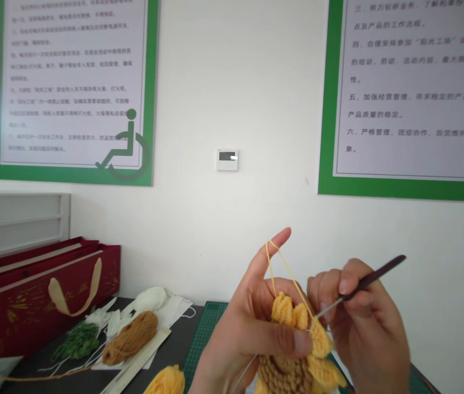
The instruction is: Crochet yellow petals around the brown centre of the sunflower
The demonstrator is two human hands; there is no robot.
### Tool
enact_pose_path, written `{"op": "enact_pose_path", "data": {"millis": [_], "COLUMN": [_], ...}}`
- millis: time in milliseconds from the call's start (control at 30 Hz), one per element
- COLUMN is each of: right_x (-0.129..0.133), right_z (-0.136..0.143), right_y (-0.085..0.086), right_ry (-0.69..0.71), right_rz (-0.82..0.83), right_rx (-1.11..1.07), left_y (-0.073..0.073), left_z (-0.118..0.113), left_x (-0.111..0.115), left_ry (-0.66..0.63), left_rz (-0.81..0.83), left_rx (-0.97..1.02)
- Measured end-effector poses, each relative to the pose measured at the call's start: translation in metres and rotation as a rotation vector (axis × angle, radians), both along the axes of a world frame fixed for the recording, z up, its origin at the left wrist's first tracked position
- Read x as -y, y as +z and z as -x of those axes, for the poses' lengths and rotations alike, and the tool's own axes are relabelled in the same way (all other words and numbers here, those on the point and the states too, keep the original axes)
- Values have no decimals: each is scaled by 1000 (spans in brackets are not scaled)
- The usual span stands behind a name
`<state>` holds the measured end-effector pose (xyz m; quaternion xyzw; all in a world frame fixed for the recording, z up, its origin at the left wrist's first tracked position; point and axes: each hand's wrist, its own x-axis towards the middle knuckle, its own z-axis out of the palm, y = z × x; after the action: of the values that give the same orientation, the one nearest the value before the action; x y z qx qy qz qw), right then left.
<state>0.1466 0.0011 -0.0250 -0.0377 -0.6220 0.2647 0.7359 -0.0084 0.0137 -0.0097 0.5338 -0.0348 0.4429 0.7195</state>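
Observation:
My left hand point(256, 317) pinches a crocheted sunflower point(285, 375) with a brown centre and yellow petals. Its index finger points up with a strand of yellow yarn point(289, 264) looped over it, running down to the petals. In my right hand point(365, 323) is a crochet hook point(373, 278) with a dark handle and a thin metal shaft. The hook's tip meets the top of a yellow petal point(320, 336) on the right side, where the yarn strand ends. Part of the flower is hidden behind my left thumb and below the frame's edge.
A yellow yarn ball point(166, 381) lies left of my hands. Further left are brown yarn point(131, 336), green yarn point(76, 342), white yarn point(150, 300) and a ruler point(137, 361). Red gift bags point(71, 290) stand at the far left; a green cutting mat point(199, 334) lies beneath.

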Motion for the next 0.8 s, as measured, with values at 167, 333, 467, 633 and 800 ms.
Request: {"op": "enact_pose_path", "data": {"millis": [167, 333, 467, 633, 800], "right_x": [4, 4, 0, -4, -6], "right_z": [5, 15, 15, 7, 7], "right_y": [2, 3, 0, -4, -4], "right_ry": [125, 147, -72, -224, -291], "right_rz": [85, 224, 177, 73, 28], "right_rx": [-22, -32, 5, 85, 75], "left_y": [3, 3, 2, 8, 10], "left_z": [7, 8, 7, 8, 7], "left_x": [0, 2, 3, 10, 10], "left_ry": [-17, 183, 269, 329, 383], "left_rz": [-33, -129, -166, -92, -87], "left_rx": [-40, -50, -27, -65, -79]}}
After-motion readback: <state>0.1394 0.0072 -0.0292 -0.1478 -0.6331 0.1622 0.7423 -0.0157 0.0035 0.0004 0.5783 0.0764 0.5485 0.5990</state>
